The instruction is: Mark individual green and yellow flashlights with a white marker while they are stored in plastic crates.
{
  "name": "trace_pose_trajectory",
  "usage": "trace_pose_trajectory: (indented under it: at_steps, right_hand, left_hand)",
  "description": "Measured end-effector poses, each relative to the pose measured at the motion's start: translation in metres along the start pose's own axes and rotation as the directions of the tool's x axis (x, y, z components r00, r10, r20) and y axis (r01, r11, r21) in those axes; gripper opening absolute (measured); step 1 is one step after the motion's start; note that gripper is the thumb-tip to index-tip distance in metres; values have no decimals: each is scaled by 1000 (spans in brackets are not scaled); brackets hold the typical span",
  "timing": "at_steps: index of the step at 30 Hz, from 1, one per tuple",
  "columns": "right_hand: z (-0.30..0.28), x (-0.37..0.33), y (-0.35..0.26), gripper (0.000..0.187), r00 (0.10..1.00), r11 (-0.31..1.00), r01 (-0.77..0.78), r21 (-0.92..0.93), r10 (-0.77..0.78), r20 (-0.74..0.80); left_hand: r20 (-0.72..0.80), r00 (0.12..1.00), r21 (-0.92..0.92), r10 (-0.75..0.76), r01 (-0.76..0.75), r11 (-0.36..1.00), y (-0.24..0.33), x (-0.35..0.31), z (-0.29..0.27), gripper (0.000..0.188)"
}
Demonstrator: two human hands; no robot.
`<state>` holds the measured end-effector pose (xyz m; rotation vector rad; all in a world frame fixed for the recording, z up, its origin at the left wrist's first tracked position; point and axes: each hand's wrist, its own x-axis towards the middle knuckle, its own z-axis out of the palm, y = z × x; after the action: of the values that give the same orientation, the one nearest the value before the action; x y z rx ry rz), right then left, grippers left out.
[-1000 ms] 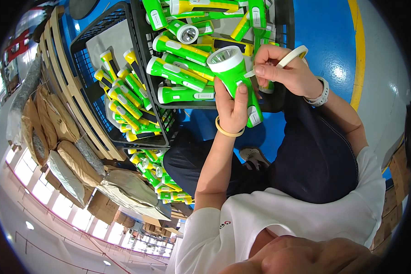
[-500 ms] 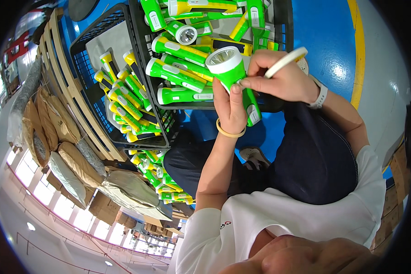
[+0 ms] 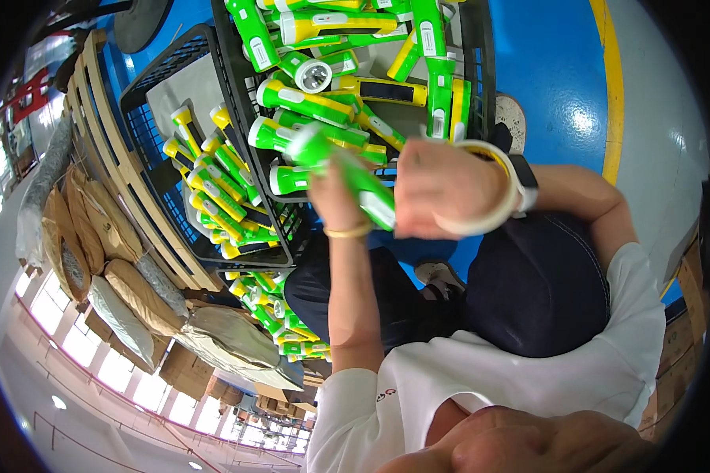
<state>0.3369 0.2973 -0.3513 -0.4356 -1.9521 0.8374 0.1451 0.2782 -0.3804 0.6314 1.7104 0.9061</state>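
A green flashlight [image 3: 377,203] with a white head slants across in front of the crate, blurred at its head end. My left hand [image 3: 337,195] is wrapped round its neck. Close to its tail end is my right hand [image 3: 438,185], smeared by motion, so its fingers cannot be made out. An off-white ring [image 3: 481,226] like a roll of tape hangs round my right hand near the wrist. Beyond my hands, green and yellow flashlights [image 3: 308,104] lie loosely piled in a black plastic crate [image 3: 481,71]; some have white heads.
Left of that crate stands another black crate [image 3: 138,98] with more flashlights [image 3: 217,185]. A wooden pallet [image 3: 122,158] runs along its side. Further flashlights [image 3: 288,319] lie beside my knee. Brown sacks [image 3: 138,296] and cardboard boxes [image 3: 183,366] are at far left. The floor is blue [image 3: 556,87].
The flashlight has moved left and down, its head tipping leftward. My left hand has gone with it. My right hand has shifted down and turned, the ring sliding toward the wrist.
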Motion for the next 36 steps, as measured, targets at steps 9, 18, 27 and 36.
trace_pose_trajectory:
  at_steps: [9,18,27,36]
  right_hand:
    - [-45,-42,124,7,506,672,-336,-660,720,476]
    - [4,10,12,8,806,927,-262,-268,363,468]
    - [-19,6,4,14,662,433,-708,558,681,312]
    - [-4,10,8,15,559,358,-757,546,788,259]
  left_hand:
    - [-544,751,318,374,-228,920,33,59,-221,37]
    - [553,831,-255,-60,238,937,23,9,-28,69]
    - [571,798,-277,195,-36,960,1,-11,10,61]
    - [528,798,-309,291,-139,941,7,-21,24,101]
